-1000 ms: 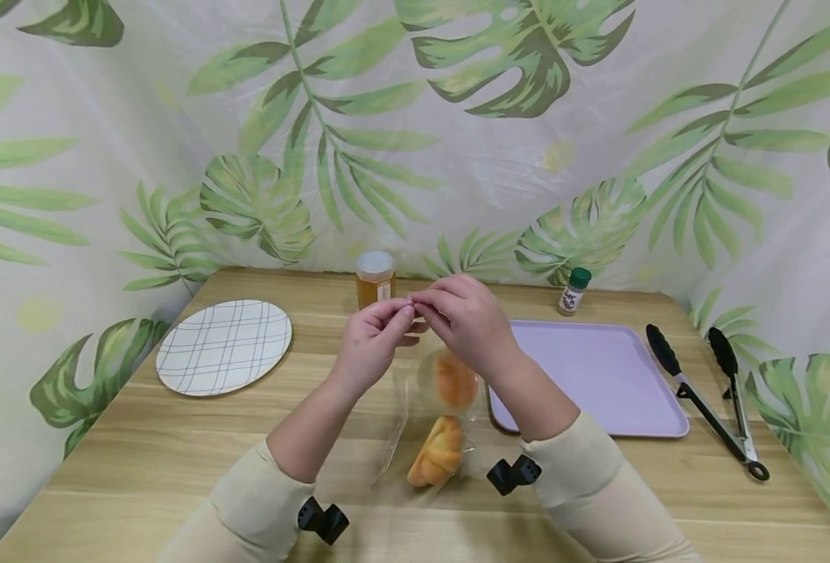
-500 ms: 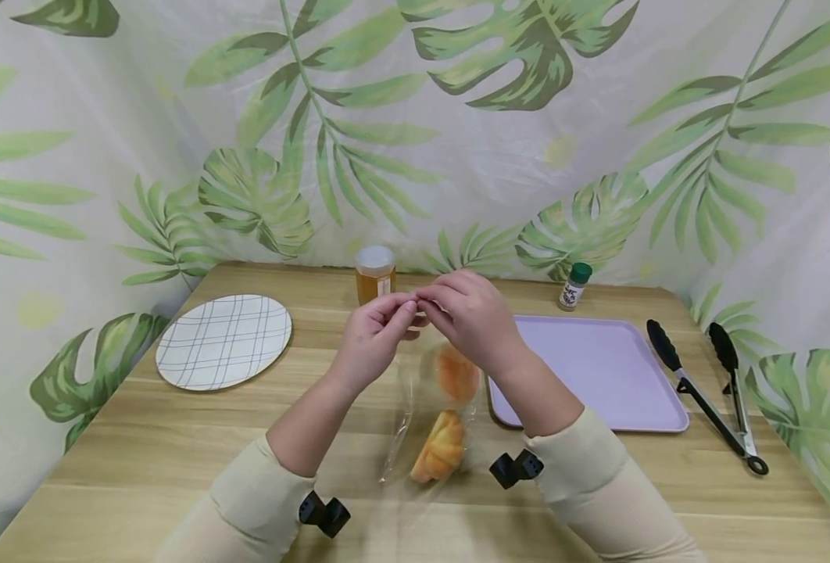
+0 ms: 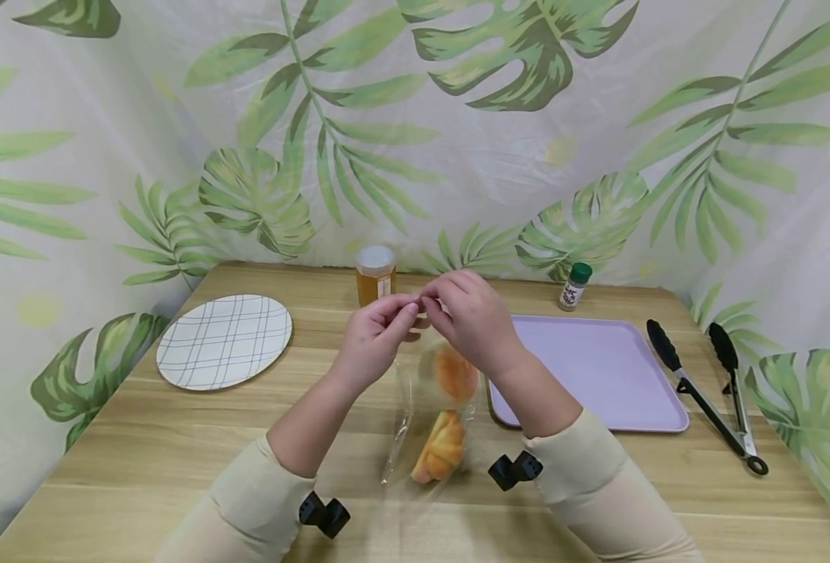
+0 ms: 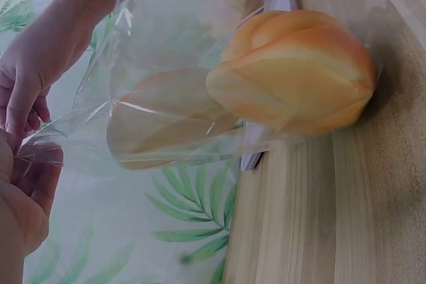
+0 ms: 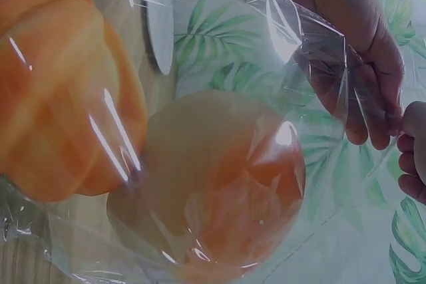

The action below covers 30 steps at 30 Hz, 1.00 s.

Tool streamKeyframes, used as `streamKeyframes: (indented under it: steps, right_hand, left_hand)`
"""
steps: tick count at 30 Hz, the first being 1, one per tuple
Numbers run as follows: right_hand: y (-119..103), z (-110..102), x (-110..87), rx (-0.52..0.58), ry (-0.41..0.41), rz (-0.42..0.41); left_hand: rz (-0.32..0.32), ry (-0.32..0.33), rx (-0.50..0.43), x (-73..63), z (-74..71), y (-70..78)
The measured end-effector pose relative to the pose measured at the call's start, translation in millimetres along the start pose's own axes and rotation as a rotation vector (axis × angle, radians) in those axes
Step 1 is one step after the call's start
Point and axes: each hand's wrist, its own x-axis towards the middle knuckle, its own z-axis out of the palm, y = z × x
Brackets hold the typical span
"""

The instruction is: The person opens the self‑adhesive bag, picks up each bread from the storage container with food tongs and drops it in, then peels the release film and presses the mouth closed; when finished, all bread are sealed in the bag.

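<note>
A clear plastic bag (image 5: 266,31) hangs below both hands, with two bread pieces inside. The upper one is a round bun (image 3: 454,374); lower down is a ridged bread roll (image 3: 440,447), close to the tabletop. My left hand (image 3: 373,338) pinches the gathered top of the bag between thumb and fingers. Close against it, my right hand (image 3: 473,322) pinches the same top edge, fingertips meeting the left's. In the left wrist view, the film (image 4: 86,121) runs tight from the fingers to the bread.
A checked plate (image 3: 223,342) lies at the left. Behind the hands stands a honey-coloured jar (image 3: 375,277). To the right are a lilac tray (image 3: 598,375), a green-capped seasoning bottle (image 3: 574,287) and black-tipped tongs (image 3: 710,414). A leaf-patterned cloth (image 3: 415,156) hangs behind the table.
The head view has shifted slightly since a second ago. Both hands stay pinched at the bag's top, with the right fingertips moving a little to the right.
</note>
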Motion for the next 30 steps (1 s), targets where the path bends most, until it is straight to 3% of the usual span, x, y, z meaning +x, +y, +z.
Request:
streamKeyframes:
  steps: [5, 10, 20, 30]
  right_hand:
    - [-0.8, 0.2, -1.4, 0.02, -0.033, 0.066]
    - [0.5, -1.5, -2.4, 0.059, -0.014, 0.096]
    - [0.6, -1.8, -3.2, 0.075, 0.045, 0.036]
    - [1.4, 1.3, -3.4, 0.074, 0.055, 0.028]
  left_hand:
    - [0.017, -0.009, -0.01, 0.2, 1.0, -0.1]
    - [0.033, -0.033, -0.036, 0.1, 0.7, 0.0]
    - [0.015, -0.037, -0.051, -0.5, 0.2, 1.9]
    - [0.004, -0.024, -0.055, -1.4, 1.3, 3.9]
